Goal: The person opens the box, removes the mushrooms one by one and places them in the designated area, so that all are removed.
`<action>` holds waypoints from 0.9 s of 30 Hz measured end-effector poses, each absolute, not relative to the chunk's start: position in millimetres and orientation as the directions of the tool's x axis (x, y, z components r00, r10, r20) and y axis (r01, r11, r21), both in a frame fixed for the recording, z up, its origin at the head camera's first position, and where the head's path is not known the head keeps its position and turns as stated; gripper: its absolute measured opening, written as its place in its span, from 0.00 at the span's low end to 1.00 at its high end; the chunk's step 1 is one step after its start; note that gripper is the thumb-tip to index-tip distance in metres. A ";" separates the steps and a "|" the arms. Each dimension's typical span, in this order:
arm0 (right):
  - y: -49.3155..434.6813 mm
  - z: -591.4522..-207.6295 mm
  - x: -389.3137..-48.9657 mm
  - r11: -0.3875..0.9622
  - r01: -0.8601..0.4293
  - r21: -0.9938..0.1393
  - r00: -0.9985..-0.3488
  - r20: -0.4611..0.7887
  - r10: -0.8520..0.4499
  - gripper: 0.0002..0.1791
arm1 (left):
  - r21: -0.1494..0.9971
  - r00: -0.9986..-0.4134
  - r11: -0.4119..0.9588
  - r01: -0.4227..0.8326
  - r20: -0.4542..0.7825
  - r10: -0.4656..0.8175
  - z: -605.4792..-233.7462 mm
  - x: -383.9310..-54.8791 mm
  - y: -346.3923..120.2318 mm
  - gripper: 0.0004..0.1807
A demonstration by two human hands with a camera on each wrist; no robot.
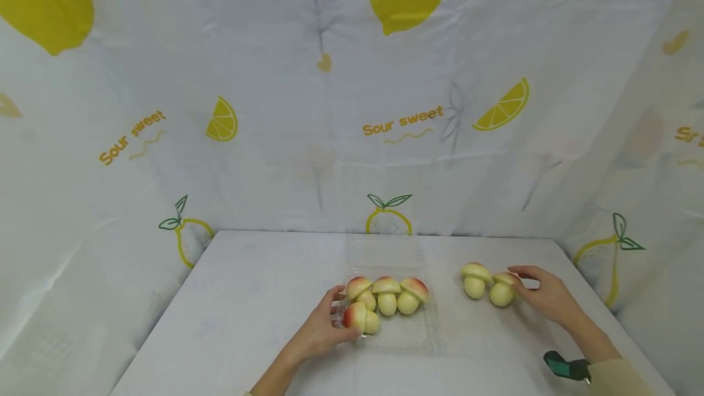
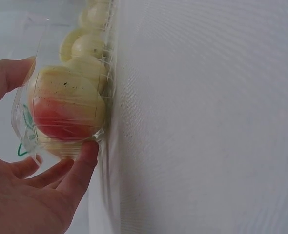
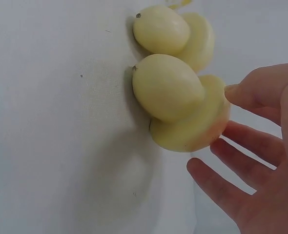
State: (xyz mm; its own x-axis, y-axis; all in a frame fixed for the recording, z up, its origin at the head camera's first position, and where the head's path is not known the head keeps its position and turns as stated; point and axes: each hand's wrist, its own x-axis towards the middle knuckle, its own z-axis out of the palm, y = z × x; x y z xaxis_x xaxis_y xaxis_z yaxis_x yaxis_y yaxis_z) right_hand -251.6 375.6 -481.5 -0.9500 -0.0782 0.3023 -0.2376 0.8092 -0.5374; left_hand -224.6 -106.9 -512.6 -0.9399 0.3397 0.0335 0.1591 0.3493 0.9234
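Note:
A clear plastic box [image 1: 404, 330] with its lid raised at the back holds several toy mushrooms with cream stems and red-tinged caps. Three stand in a row, and one mushroom [image 1: 362, 318] lies tipped over at the front left. My left hand [image 1: 323, 330] grips the box's left side, thumb at one edge and fingers around the other; a red-tinged cap [image 2: 68, 109] shows through the plastic. Two more mushrooms stand to the right on the table. My right hand [image 1: 547, 298] reaches over the nearer mushroom [image 3: 168, 90], fingertips right at its cap, fingers spread and loosely bent.
The other loose mushroom [image 1: 475, 280] stands just left of the one by my right hand. A white table [image 1: 242, 298] runs back to a hanging cloth [image 1: 264, 176] printed with lemons. A dark green strap [image 1: 566, 366] hangs by the right wrist.

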 end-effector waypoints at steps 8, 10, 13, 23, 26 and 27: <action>377.4 -476.2 -246.4 0.826 -0.243 -0.509 -0.949 0.300 -0.095 0.18 | 0.922 -0.940 0.353 0.160 0.033 0.340 -512.1 -223.9 -107.5 0.52; 376.5 -473.9 -244.7 0.824 -0.260 -0.503 -0.943 0.316 -0.105 0.18 | 0.920 -0.940 0.356 0.162 0.034 0.341 -511.5 -223.7 -107.4 0.52; 372.2 -469.0 -241.2 0.820 -0.280 -0.499 -0.936 0.331 -0.119 0.18 | 0.918 -0.939 0.362 0.163 0.032 0.342 -510.7 -223.3 -107.3 0.52; 344.3 -447.7 -230.6 0.801 -0.340 -0.493 -0.910 0.388 -0.147 0.17 | 0.917 -0.938 0.362 0.167 0.035 0.344 -511.6 -223.8 -107.8 0.51; 335.4 -442.6 -227.5 0.776 -0.373 -0.509 -0.896 0.415 -0.159 0.17 | 0.916 -0.939 0.364 0.167 0.034 0.343 -511.6 -224.0 -107.9 0.51; 332.5 -441.2 -226.5 0.764 -0.389 -0.516 -0.891 0.423 -0.168 0.17 | 0.916 -0.939 0.364 0.166 0.033 0.343 -511.6 -224.0 -108.0 0.51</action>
State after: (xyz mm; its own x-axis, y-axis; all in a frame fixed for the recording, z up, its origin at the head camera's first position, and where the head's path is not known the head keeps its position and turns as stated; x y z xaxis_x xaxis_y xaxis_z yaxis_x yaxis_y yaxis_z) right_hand -226.5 332.5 -441.2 -0.8905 -0.1677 0.4229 -0.3887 0.7636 -0.5156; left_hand -224.0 -108.0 -511.6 -0.9387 0.3430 0.0333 0.1657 0.3644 0.9164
